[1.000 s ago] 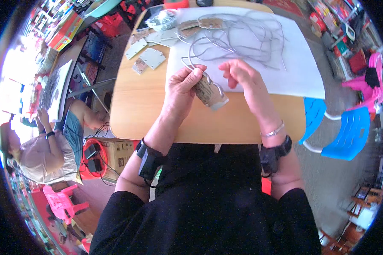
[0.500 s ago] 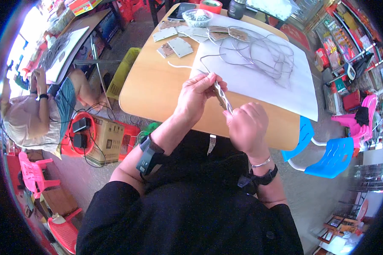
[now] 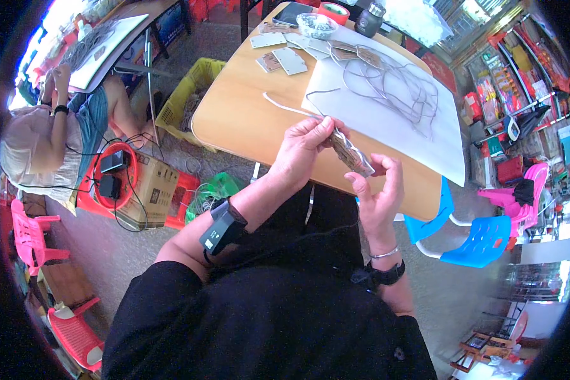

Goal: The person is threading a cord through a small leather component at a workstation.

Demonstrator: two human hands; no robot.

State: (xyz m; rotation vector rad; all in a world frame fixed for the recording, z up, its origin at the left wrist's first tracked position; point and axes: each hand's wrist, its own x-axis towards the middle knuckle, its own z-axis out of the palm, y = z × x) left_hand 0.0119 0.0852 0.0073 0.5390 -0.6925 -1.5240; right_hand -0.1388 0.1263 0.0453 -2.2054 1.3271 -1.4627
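Observation:
My left hand (image 3: 307,149) is closed, thumb and fingers pinching one end of a brown patterned card (image 3: 348,152) with pale shiny cord running along it. The card tilts over the table's near edge. My right hand (image 3: 383,190) is open at its other end, thumb and fingers spread around the tip; whether they touch it I cannot tell. A white cord end (image 3: 278,103) sticks out beyond my left hand. Loose grey cord (image 3: 392,88) lies in loops on a white sheet (image 3: 446,149). Several small white cards (image 3: 290,61) and brown ones lie to the left of the loops.
On the wooden table (image 3: 228,107) stand a clear bowl (image 3: 316,26), a red tape roll (image 3: 334,11) and a dark flask (image 3: 369,20). A yellow basket (image 3: 187,95) sits left. Another person (image 3: 44,145) sits at a side table. Blue chair (image 3: 478,240) at right.
My right hand has loosened from the cord and its fingers have spread. The card is turned so its brown face shows more. The whole view has shifted slightly.

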